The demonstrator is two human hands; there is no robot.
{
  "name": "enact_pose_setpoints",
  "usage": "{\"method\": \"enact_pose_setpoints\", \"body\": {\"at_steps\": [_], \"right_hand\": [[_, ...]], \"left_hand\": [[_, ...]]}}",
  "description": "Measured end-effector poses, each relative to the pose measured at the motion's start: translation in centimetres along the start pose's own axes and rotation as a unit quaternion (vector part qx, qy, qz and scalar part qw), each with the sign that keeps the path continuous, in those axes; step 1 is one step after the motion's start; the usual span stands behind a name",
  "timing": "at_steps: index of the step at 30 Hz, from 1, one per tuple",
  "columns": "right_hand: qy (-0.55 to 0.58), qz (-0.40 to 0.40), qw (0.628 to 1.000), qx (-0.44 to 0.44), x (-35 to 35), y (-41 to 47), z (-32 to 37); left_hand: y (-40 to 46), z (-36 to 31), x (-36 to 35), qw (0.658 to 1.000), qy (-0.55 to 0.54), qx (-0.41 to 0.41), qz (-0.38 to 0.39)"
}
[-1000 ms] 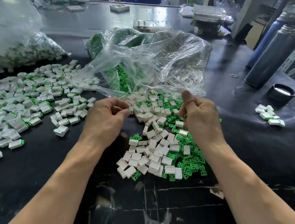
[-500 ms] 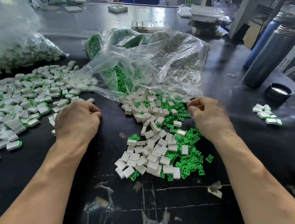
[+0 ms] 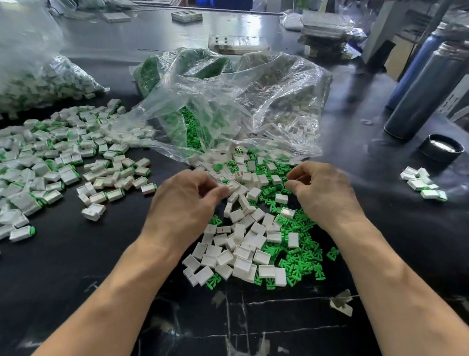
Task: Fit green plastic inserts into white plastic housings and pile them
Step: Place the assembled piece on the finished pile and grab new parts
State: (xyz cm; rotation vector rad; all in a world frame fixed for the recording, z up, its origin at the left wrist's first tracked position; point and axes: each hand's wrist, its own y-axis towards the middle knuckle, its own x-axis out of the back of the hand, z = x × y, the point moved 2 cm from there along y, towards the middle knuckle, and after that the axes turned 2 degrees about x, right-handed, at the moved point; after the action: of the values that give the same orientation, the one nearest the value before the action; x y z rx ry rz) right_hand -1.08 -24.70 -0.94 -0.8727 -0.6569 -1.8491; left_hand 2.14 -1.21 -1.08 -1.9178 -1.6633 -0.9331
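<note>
Loose white housings (image 3: 242,251) and green inserts (image 3: 299,254) lie mixed in a heap on the black table (image 3: 66,277) in front of me. My left hand (image 3: 184,202) is at the heap's far left edge, with thumb and curled fingers pinching a white housing (image 3: 230,189). Opposite it, my right hand (image 3: 322,190) hovers over the green inserts, its fingertips drawn together. Anything between those fingertips is hidden. A wide spread of assembled pieces (image 3: 28,167), white with green ends, covers the table to the left.
An open clear bag (image 3: 235,101) with green and white parts lies just behind the heap. Another full bag (image 3: 20,77) sits far left. On the right stand a dark flask (image 3: 430,92), its cap (image 3: 442,147) and a few assembled pieces (image 3: 422,184).
My left hand has come back from the assembled spread on the left to the heap and taken a white housing. My right hand has shifted slightly inward over the green inserts.
</note>
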Motion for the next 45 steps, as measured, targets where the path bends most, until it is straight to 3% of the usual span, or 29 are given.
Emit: {"method": "enact_pose_setpoints", "body": {"at_steps": [9, 20, 23, 26, 34, 40, 45], "right_hand": [[-0.036, 0.031, 0.999, 0.001, -0.1, 0.2, -0.2], [-0.044, 0.014, 0.999, 0.011, 0.1, -0.3, 0.4], [-0.009, -0.028, 0.999, 0.014, 0.3, 0.0, 0.3], [0.053, -0.071, 0.996, 0.027, 0.4, -0.1, 0.6], [0.245, -0.045, 0.966, 0.075, -0.4, -1.3, 1.4], [0.293, -0.027, 0.952, 0.084, -1.1, -1.8, 2.3], [0.370, 0.005, 0.924, 0.095, -1.2, -2.4, 3.0]], "left_hand": [[-0.5, -0.4, -1.2, 0.999, 0.031, 0.005, 0.017], [-0.3, -0.2, -0.6, 0.999, 0.035, 0.039, 0.005], [-0.2, -0.2, -0.1, 0.999, -0.013, 0.028, -0.018], [0.0, -0.1, 0.2, 0.989, -0.141, 0.029, -0.026], [-0.2, -1.0, 0.0, 0.940, -0.337, 0.045, 0.018], [-0.3, -1.4, -0.2, 0.918, -0.392, 0.048, 0.031], [-0.4, -1.6, -0.4, 0.929, -0.366, 0.031, 0.044]]}}
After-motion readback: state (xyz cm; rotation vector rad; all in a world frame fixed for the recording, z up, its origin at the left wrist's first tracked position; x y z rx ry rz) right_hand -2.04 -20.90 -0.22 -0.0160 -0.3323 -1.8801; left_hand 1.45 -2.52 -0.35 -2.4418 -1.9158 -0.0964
